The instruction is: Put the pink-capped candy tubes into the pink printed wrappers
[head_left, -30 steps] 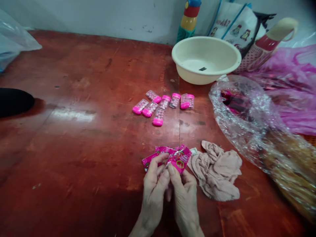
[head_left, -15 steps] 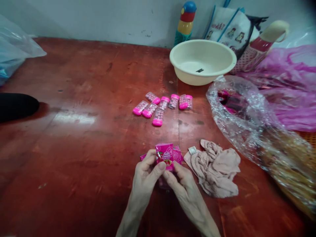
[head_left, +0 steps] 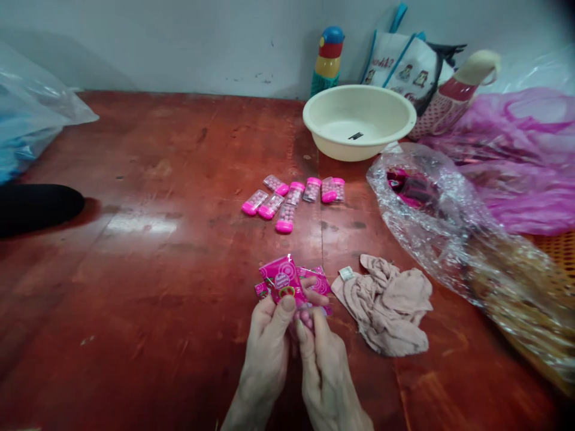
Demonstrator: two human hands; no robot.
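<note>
My left hand (head_left: 267,335) pinches a pink printed wrapper (head_left: 282,276) with the thumb across its front. Close beside it, my right hand (head_left: 324,347) grips a small clear candy box (head_left: 306,317) with pink balls showing between thumb and forefinger. The box meets the wrapper's lower right edge; whether it is inside the wrapper I cannot tell. More pink wrappers (head_left: 318,276) lie flat on the table behind the hands. Farther back, several clear candy boxes (head_left: 284,219) with pink caps and pink balls lie in a loose group.
Right of my hands lies a crumpled beige cloth (head_left: 390,305). A cream basin (head_left: 359,152) stands at the back, near a colourful bottle (head_left: 329,57). Clear plastic bagging (head_left: 431,233) and a pink bag (head_left: 525,173) fill the right side. A black rounded object (head_left: 40,206) juts in from the left.
The wrapper has tilted and shifted left in my left hand. My right hand has moved off the wrapper's right edge and now grips the candy box, whose pink balls show more clearly.
</note>
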